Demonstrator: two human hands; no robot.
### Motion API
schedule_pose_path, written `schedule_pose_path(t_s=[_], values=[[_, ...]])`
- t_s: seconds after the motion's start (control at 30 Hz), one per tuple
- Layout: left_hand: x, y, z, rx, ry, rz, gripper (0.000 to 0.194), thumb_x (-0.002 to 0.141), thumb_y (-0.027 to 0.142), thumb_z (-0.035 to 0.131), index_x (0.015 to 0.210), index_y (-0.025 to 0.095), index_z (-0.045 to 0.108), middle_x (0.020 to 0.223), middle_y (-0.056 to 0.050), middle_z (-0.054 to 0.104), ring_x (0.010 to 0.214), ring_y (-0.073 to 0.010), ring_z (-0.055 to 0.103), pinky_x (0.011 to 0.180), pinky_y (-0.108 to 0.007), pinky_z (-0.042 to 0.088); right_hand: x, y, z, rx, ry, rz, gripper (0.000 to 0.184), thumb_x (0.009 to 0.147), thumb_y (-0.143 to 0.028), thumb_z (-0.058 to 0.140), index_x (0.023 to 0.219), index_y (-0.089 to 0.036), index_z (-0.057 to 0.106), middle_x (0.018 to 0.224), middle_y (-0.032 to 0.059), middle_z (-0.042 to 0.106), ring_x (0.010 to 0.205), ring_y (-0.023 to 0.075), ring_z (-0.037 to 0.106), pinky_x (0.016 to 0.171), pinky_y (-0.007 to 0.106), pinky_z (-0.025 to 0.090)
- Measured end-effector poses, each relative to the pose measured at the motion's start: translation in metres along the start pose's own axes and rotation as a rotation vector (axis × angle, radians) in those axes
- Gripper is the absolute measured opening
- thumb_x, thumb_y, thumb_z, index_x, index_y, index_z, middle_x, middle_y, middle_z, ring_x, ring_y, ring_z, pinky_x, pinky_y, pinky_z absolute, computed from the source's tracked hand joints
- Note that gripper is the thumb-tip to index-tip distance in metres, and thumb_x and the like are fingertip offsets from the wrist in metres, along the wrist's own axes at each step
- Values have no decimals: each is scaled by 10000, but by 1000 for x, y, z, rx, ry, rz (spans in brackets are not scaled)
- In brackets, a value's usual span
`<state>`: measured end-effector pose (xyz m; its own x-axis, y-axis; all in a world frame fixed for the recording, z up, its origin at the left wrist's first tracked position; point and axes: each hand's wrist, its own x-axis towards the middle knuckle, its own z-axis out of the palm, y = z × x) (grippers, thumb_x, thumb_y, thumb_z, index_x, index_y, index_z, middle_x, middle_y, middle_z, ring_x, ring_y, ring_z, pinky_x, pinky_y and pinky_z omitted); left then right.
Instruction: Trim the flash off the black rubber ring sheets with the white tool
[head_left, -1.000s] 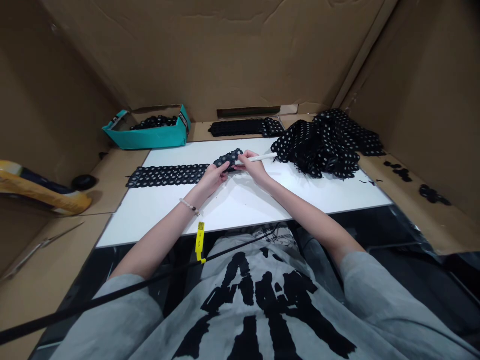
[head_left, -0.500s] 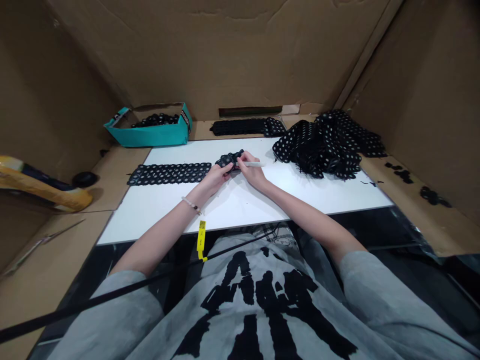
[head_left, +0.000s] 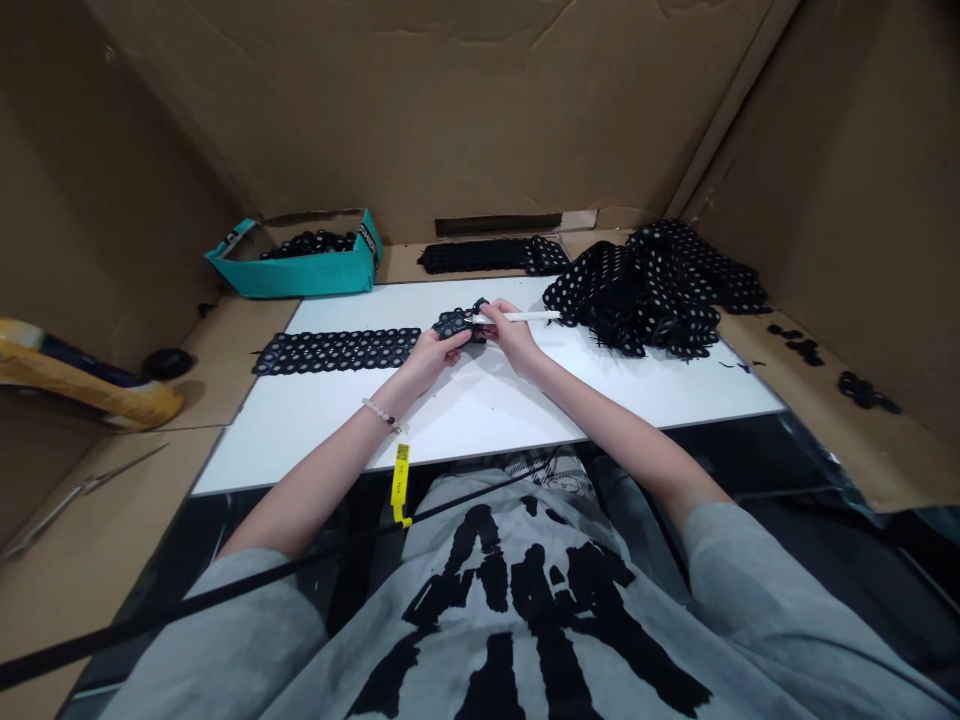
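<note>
Since the last look, the white marking stick in the right hand has swung outward, and its far end now sits just short of the heap of black dotted lace at about 2 o'clock from the hands. The right hand is closed on that stick, fingers and thumb pinched around it, close against the bunched end of the black dotted lace strip. From this height I can't be sure whether its tip is pressing on the lace. The left hand is curled, gripping that bunched end from below, while the rest of the strip lies flat toward 9 o'clock on the white board. A second dark strip lies at 12 o'clock, and a teal cardboard box sits at 11 o'clock.

If the stick swings further out, its end could catch the heap's loose threads. A slackened left grip could let the bunched end slip and drag the flat length askew.
</note>
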<state>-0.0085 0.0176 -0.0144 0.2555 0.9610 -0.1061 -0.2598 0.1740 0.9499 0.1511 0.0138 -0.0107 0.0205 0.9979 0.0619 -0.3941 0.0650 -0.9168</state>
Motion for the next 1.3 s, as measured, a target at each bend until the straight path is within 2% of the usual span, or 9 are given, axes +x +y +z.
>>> schedule_pose_path(t_s=[0.13,0.3,0.47,0.53,0.63,0.77,0.87,1.0,1.3], values=[[1,-2,1,-4,-3,28,334,616,193,883,908,104,747,793,-53,700,544,-74,494,481,-213,352,-4,-2,3,-114,-4,-66,349,736,-496,707,700,-219,498,757,-22,643,747,139,595,660,242,483],[2,-4,0,74,129,61,192,644,178,852,721,96,697,587,-11,611,471,-72,456,454,-221,321,0,3,1,-169,-31,-48,320,718,-477,713,673,-209,545,702,-27,592,701,127,554,663,245,461],[3,-5,0,134,195,118,209,662,211,846,678,110,664,528,2,578,465,-86,479,465,-221,351,0,3,2,-147,-83,-36,297,720,-473,705,701,-206,577,741,-29,596,716,120,548,675,240,437],[2,-5,1,169,190,123,215,658,214,850,666,112,661,520,2,575,462,-85,479,457,-217,344,-2,3,3,-154,-96,-44,289,721,-467,701,705,-205,581,740,-27,596,721,123,544,675,241,427],[-1,-3,4,162,116,69,211,638,186,859,674,107,667,532,-1,586,478,-83,491,462,-207,358,-2,3,3,-184,-23,-85,292,726,-458,684,665,-205,551,698,-29,569,697,125,511,647,243,399],[-5,4,7,-73,31,-60,215,695,241,839,770,118,679,684,-40,676,578,-111,587,550,-221,468,0,4,-2,-206,75,-136,299,735,-446,657,626,-205,517,667,-28,543,671,122,474,637,249,380],[-4,6,6,-151,23,-94,189,750,251,807,819,120,687,733,-48,697,580,-106,582,534,-215,468,1,2,-4,-271,49,-174,293,741,-449,645,630,-205,530,661,-24,554,668,126,473,636,254,388],[-1,0,2,-107,28,-44,210,736,213,819,887,121,704,763,-47,714,591,-105,589,515,-199,447,-2,0,-1,-362,-27,-200,297,755,-473,646,654,-210,550,686,-14,572,701,144,510,626,260,439],[4,-2,0,-159,76,-46,189,737,206,822,835,130,680,734,-48,706,591,-115,590,511,-218,430,-3,-3,2,-215,18,-97,357,755,-515,675,677,-230,475,690,-27,522,647,138,523,644,323,555]])
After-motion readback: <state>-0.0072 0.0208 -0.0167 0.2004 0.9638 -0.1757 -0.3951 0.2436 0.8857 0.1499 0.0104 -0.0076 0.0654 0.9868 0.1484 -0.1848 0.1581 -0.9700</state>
